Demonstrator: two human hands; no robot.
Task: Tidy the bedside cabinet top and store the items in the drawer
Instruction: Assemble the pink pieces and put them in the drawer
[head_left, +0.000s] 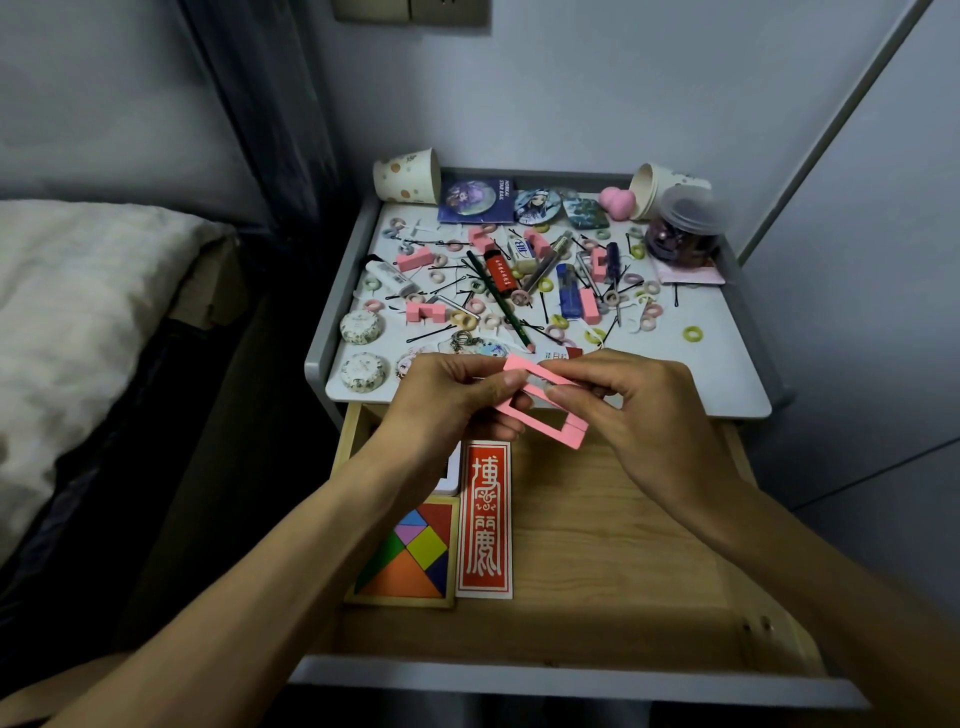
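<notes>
Above the front edge of the cabinet, over the open drawer, we note a pink rectangular frame (574, 435) held in the air between both hands, clear of every surface.

Left hand (457, 397): thumb and forefinger pinch the frame's left end; the other fingers curl beneath it.
Right hand (641, 410): thumb and fingertips pinch the frame's right side, fingers bent.

The pale wooden drawer (623, 519) is pulled out. Along its left side lie a multicoloured tangram puzzle in a wooden tray (410, 551) and, just beside it, a red card with white characters (484, 519). A white item behind the puzzle is mostly hidden by the left wrist; we cannot tell what it is.

The white cabinet top with grey rim (727, 364) is crowded: a red lighter (501, 273), a blue lighter (570, 291), a green pencil (496, 299), more pink blocks (415, 258), small pastel hair rings and black hairpins. At the back a spotted paper cup (408, 176) lies on its side; a clear plastic jar (683, 228) stands at the back right corner.
</notes>
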